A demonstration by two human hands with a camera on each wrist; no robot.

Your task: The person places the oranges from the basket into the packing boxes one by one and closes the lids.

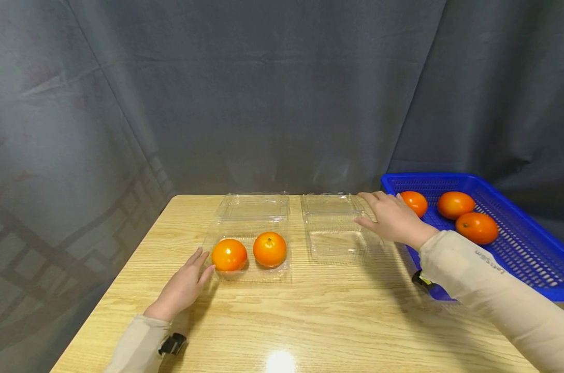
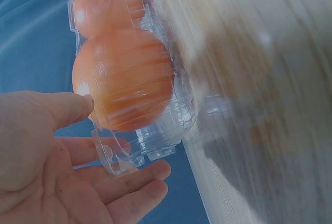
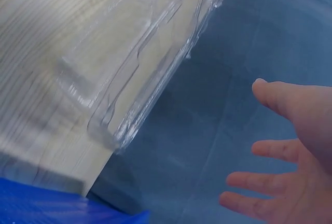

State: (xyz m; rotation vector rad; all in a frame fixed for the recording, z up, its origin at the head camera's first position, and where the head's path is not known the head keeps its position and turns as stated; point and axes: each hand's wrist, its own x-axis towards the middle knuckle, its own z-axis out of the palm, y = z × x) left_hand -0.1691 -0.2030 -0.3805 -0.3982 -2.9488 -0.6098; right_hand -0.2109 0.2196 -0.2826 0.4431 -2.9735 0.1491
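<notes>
My left hand [image 1: 183, 286] is at the left side of a clear plastic clamshell box [image 1: 263, 275], its fingers loosely spread. In the left wrist view the thumb overlaps the box wall by the nearer orange [image 2: 124, 79]; whether it touches cannot be told. Two round oranges lie in that box, one at left [image 1: 229, 255] and one at right [image 1: 270, 249]. My right hand [image 1: 395, 217] hovers with straight, spread fingers between a second clear clamshell box [image 1: 337, 243], which holds no fruit, and the blue basket [image 1: 538, 243]. It holds nothing.
Both box lids, left [image 1: 254, 205] and right [image 1: 333, 203], are folded back toward the grey curtain [image 1: 272, 103]. Inside the basket sit several oranges [image 1: 476, 228], one partly behind my right hand. The wooden table [image 1: 263, 321] ends at the curtain and at a left edge.
</notes>
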